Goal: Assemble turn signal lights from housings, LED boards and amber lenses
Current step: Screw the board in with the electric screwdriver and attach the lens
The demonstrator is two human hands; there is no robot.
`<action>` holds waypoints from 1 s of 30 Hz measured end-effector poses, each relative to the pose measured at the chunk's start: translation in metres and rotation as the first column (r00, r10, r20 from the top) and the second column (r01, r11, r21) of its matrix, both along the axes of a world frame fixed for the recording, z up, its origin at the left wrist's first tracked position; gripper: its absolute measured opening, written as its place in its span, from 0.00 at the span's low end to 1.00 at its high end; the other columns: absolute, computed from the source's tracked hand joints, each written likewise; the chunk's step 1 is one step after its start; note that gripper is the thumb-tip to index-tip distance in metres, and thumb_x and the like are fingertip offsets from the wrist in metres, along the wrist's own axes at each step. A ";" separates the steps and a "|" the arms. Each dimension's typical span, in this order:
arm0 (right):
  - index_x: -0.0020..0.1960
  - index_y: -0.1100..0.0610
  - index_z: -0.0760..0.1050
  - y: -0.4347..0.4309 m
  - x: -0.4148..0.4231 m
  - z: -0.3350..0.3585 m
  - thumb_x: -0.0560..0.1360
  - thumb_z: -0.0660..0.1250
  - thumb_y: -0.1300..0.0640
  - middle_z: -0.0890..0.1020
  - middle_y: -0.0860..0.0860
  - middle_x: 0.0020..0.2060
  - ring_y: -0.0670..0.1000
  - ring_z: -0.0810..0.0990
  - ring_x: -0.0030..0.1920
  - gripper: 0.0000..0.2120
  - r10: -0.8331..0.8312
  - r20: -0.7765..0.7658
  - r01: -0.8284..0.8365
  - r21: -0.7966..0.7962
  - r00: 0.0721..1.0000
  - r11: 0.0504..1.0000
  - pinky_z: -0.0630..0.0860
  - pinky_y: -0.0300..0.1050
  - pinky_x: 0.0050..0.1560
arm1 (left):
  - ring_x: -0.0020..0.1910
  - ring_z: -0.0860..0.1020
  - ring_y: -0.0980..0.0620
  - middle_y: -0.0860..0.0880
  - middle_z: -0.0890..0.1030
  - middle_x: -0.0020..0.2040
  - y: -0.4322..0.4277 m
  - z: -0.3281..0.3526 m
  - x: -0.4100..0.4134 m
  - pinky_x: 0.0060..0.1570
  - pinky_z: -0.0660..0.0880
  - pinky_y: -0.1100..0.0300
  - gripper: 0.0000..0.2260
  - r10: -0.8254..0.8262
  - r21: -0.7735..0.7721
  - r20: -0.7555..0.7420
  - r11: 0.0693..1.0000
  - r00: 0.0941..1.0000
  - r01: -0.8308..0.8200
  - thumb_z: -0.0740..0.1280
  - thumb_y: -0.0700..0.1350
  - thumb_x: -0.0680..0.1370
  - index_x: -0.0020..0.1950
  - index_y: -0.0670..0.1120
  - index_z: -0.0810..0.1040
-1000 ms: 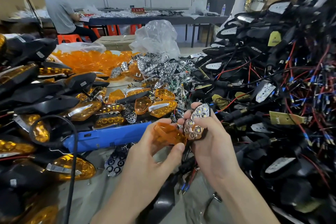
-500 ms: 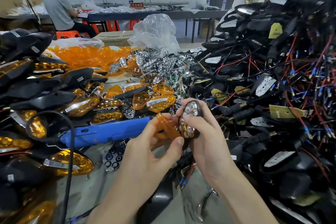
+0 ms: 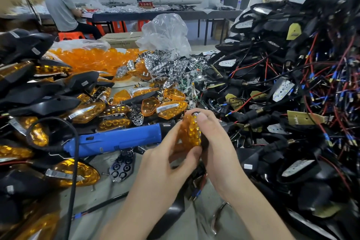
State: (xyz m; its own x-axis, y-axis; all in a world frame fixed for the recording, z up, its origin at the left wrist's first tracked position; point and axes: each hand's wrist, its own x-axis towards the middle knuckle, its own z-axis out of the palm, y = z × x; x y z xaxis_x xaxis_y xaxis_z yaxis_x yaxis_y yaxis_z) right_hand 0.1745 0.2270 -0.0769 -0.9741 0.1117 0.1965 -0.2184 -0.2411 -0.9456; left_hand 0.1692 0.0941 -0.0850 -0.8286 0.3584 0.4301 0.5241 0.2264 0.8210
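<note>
Only the two arms of the person are in view. The left forearm [image 3: 132,216] shows at about 7 o'clock of the picture and the right forearm [image 3: 259,206] at about 5 o'clock. Both are bare along all the length that is visible, and the wrists are bare as well. The left hand [image 3: 165,163] and the right hand [image 3: 218,142], near the centre, are bare too. The fingers [image 3: 202,118] are slim. At the 11 o'clock side of the right hand one nail shows: short, plain, rounded at its end. The forearms look a little blurred near the lower edge.
</note>
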 end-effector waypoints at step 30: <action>0.68 0.48 0.72 -0.013 0.005 0.000 0.81 0.57 0.41 0.77 0.42 0.68 0.47 0.75 0.70 0.19 -0.032 -0.283 0.074 0.140 0.959 0.987 0.72 0.38 0.66 | 0.64 0.75 0.65 0.64 0.77 0.63 -0.003 0.019 -0.007 0.61 0.70 0.70 0.18 -0.056 0.148 0.073 0.988 0.996 0.045 0.64 0.49 0.79 0.69 0.57 0.70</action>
